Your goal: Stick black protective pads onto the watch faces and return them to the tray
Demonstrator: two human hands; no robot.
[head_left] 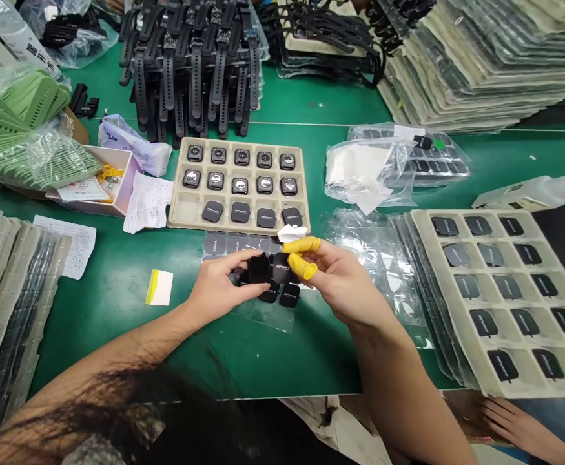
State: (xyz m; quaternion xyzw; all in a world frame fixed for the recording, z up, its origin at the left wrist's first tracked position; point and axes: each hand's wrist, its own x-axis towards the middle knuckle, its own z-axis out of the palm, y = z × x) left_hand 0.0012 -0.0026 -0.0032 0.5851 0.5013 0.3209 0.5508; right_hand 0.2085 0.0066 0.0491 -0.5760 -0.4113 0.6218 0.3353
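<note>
A small-goods assembly workshop is indicated by the green workbench [311,361], massed black watch straps [195,77] and stacked trays [456,71].

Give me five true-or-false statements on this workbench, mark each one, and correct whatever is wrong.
1. The right hand wears yellow finger covers. True.
2. The left hand holds nothing. False: the left hand holds a black square piece.
3. The green straps lie at the right end of the table. False: the green straps lie at the left.
4. The black straps lie farther from the person than the middle tray. True.
5. The white-and-yellow pad lies under the right hand. False: the pad lies on the table, left of the left hand.
</note>
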